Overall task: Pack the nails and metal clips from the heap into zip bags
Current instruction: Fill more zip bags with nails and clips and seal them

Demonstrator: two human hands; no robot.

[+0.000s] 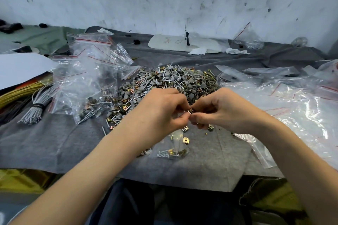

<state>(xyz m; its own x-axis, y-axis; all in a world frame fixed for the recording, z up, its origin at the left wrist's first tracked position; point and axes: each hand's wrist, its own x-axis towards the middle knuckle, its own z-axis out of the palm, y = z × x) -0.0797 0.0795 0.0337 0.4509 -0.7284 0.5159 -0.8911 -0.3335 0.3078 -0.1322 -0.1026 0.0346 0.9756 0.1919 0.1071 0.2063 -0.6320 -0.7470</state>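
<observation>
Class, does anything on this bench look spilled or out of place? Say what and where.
Yes: a few brass-coloured metal clips and a silver nail lie loose on the grey cloth near its front edge, apart from the heap of nails and clips; they look spilled.

Just this side of the heap (173,80), the left hand (164,109) holds up a small zip bag (176,144) with nails and clips in its bottom, while the right hand (219,109) pinches a brass clip (192,110) at its mouth, above the grey cloth (54,142).
</observation>
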